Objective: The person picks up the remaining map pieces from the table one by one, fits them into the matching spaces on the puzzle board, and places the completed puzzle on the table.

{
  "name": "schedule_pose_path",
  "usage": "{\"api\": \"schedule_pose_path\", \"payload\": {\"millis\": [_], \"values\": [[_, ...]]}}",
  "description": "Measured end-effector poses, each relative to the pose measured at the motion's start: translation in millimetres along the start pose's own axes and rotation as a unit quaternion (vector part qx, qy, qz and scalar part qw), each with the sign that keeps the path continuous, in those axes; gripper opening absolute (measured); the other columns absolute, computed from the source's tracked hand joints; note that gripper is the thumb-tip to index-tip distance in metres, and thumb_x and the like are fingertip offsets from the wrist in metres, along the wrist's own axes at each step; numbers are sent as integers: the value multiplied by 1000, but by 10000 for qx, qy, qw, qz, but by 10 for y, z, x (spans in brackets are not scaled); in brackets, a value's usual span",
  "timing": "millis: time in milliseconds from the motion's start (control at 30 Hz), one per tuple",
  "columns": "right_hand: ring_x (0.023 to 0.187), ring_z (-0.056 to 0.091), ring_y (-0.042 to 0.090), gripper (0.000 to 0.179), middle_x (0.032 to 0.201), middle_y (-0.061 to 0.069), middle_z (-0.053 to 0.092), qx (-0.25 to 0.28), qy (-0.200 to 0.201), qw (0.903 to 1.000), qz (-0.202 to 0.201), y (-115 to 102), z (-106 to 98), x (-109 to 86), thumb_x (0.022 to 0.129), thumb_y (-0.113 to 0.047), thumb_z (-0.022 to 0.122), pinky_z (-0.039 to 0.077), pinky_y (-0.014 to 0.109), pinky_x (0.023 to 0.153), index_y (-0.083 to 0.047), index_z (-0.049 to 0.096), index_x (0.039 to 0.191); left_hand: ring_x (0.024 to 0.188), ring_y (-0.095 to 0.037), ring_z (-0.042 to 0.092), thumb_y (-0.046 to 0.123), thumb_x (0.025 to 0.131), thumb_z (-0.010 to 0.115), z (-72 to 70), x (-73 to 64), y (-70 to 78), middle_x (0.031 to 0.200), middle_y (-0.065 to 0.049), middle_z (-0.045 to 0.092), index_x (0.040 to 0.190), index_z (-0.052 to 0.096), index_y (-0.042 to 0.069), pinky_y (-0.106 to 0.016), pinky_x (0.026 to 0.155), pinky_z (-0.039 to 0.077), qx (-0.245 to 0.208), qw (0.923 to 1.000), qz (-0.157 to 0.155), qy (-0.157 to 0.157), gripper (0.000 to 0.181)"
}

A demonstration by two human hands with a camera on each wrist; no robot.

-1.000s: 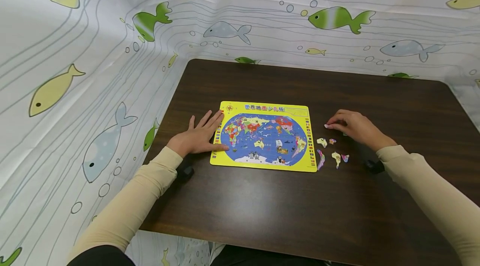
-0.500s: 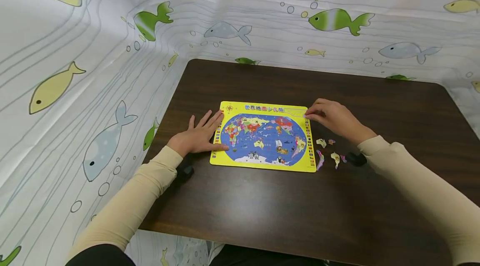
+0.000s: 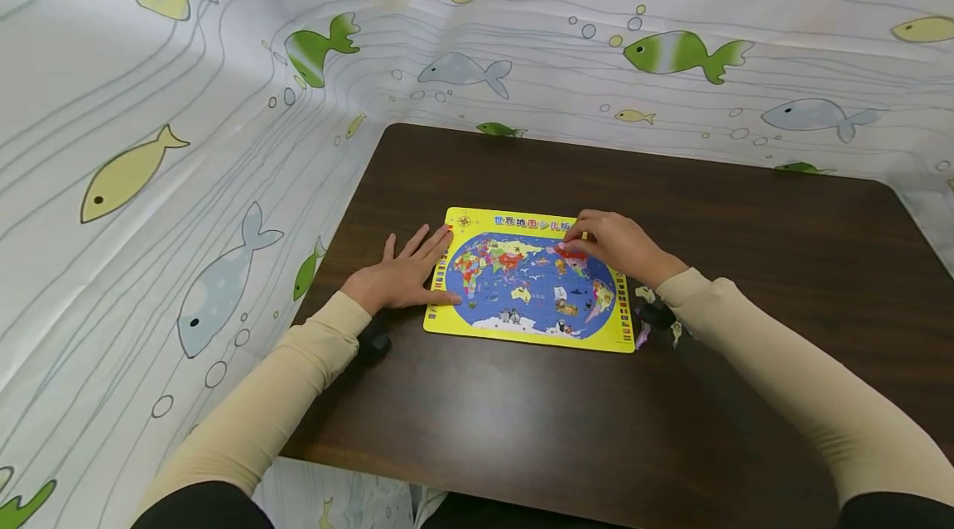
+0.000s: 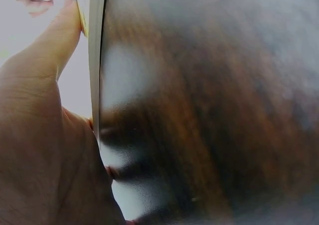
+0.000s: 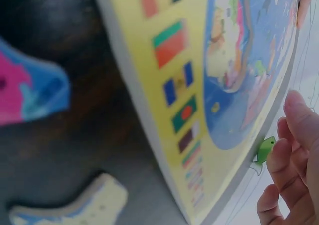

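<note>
A yellow-bordered world map puzzle board [image 3: 522, 335] lies on the dark wooden table. My left hand [image 3: 398, 279] rests on its left edge, fingers spread and thumb along the lower left. In the left wrist view, this hand [image 4: 45, 105] lies against the board's edge. My right hand [image 3: 622, 246] is over the board's upper right, pinching a small pale puzzle piece [image 3: 562, 247] by the red part of the map. From the right wrist view, the right hand's [image 5: 296, 155] thumb and fingers are drawn together, with the piece hidden.
Loose puzzle pieces lie right of the board, among them a purple one [image 3: 643, 335] and a cream one [image 3: 676, 332], partly covered by the right wrist. Close up are a pink and blue piece [image 5: 35, 88] and a cream piece [image 5: 75, 205]. A fish-patterned sheet [image 3: 551, 57] hangs behind the table.
My right hand has moved left from beside the loose pieces to over the board's upper right, carrying the small piece. The left hand has stayed put. The head view has shifted slightly.
</note>
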State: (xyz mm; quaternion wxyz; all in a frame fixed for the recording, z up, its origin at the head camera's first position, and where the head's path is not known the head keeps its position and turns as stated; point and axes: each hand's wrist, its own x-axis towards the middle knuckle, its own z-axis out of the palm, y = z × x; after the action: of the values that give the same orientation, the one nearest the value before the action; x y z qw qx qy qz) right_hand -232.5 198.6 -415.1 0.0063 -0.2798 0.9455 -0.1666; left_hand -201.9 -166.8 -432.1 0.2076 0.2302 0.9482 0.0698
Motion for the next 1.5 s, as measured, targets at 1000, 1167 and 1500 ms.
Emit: {"api": "schedule_pose_path", "payload": {"millis": [1000,1167,1500], "values": [[78,56,13,23,96,-3,66,345,-158,9981,493,-118,185,117,87,-37,68,51,31,73,-19,75,100,149,-23,-16,85,75,40,11,26,-15,160,10,-20,152,-14,30,-67,111,-11,-90,9999,-26,-48,109],[78,57,15,23,98,-3,68,637,-257,9943,819,-134,168,114,87,-37,68,52,31,73,-19,74,100,149,-22,-17,85,75,40,5,39,-7,160,10,-20,152,-13,30,-66,112,-11,-52,9999,-58,-81,109],[77,57,16,16,98,-2,69,835,-320,9906,1035,-102,159,124,89,-30,67,49,30,72,-20,73,99,149,-22,-18,86,75,40,8,57,-7,160,10,-20,152,-13,30,-66,112,-12,-78,9999,-80,-101,109]]}}
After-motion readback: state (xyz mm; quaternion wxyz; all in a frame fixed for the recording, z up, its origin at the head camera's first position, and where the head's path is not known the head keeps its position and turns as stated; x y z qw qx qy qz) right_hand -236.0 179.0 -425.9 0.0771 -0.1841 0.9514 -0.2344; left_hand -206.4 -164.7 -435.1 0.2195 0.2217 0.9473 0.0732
